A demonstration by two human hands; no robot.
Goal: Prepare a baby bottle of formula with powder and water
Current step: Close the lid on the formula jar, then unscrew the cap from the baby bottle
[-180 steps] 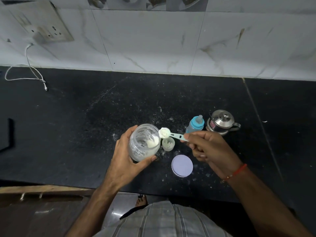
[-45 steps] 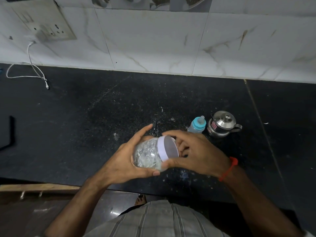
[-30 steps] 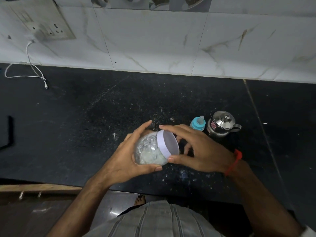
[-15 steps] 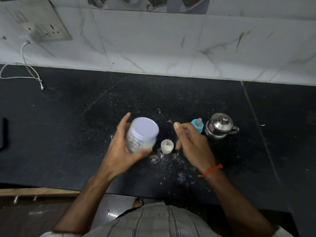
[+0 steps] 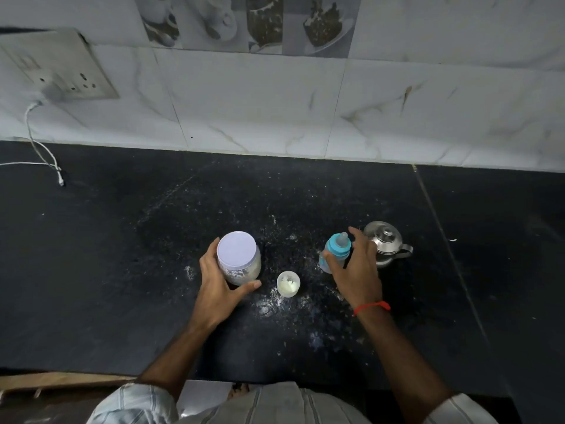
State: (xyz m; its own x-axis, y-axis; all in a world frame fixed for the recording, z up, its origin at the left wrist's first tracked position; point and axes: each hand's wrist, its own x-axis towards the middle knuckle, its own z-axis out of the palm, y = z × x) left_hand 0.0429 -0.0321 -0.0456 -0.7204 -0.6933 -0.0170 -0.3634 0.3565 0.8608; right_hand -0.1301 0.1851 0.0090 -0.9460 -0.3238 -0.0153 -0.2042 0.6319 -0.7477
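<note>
A clear powder jar (image 5: 237, 252) with a white lid on stands upright on the black counter (image 5: 122, 255). My left hand (image 5: 217, 289) wraps around it from the near side. A small baby bottle (image 5: 336, 247) with a blue collar and teat stands to the right. My right hand (image 5: 357, 270) curls around the bottle, thumb on its left side and fingers behind it. Between the two sits a small white cup (image 5: 288, 284) with some powder in it.
A small lidded steel pot (image 5: 386, 240) stands just right of the bottle, close to my right fingers. Spilled powder (image 5: 269, 304) dusts the counter near the cup. A white cable (image 5: 42, 148) hangs from a wall socket (image 5: 61, 71) at far left. The counter's front edge is close to me.
The lid went onto the jar and my left hand brought it upright onto the counter. My right hand left the lid and moved right onto the baby bottle.
</note>
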